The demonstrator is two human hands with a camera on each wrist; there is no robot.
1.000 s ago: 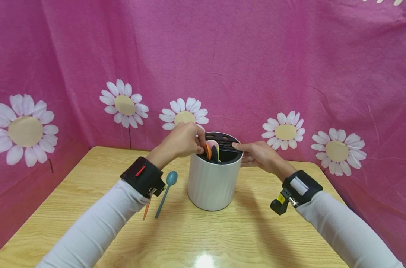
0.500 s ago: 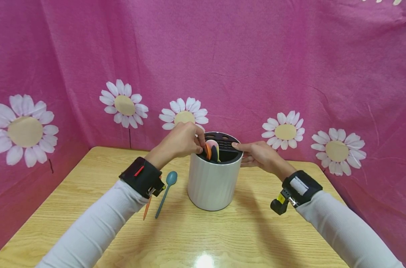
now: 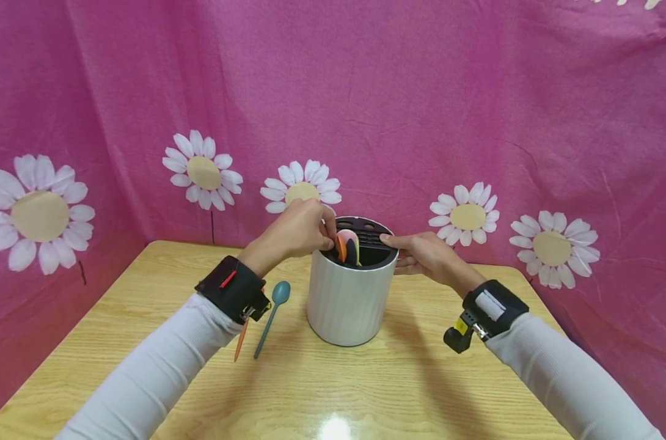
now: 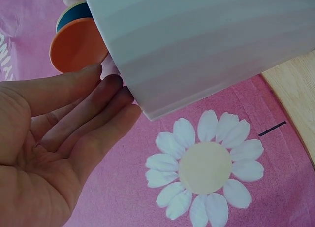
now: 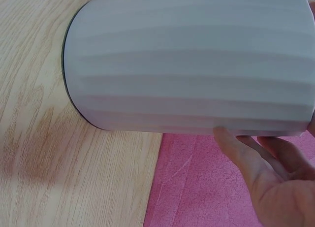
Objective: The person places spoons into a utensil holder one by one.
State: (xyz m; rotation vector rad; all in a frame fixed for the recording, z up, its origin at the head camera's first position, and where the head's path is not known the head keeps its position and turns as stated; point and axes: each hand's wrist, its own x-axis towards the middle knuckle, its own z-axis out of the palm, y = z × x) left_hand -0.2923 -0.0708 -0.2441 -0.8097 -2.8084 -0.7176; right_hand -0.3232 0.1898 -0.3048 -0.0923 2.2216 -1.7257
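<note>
A white ribbed utensil holder (image 3: 349, 305) with a black slotted top (image 3: 368, 235) stands upright on the table. Out of its opening rise an orange spoon head (image 4: 78, 45), a dark teal one (image 4: 76, 15) behind it, and a pale pink rounded piece (image 3: 348, 235). My left hand (image 3: 302, 229) reaches over the left rim, thumb tip overlapping the orange spoon's edge; fingertips are partly hidden, and I cannot tell whether they pinch it. My right hand (image 3: 429, 253) grips the right rim, its thumb on the black top and its fingers (image 5: 236, 148) along the outer wall.
A teal spoon (image 3: 272, 315) lies on the wooden table (image 3: 333, 385) left of the holder. Beside it, an orange utensil (image 3: 241, 342) is partly hidden under the left wrist camera (image 3: 236, 290). A pink curtain (image 3: 366, 110) with daisies hangs close behind the table.
</note>
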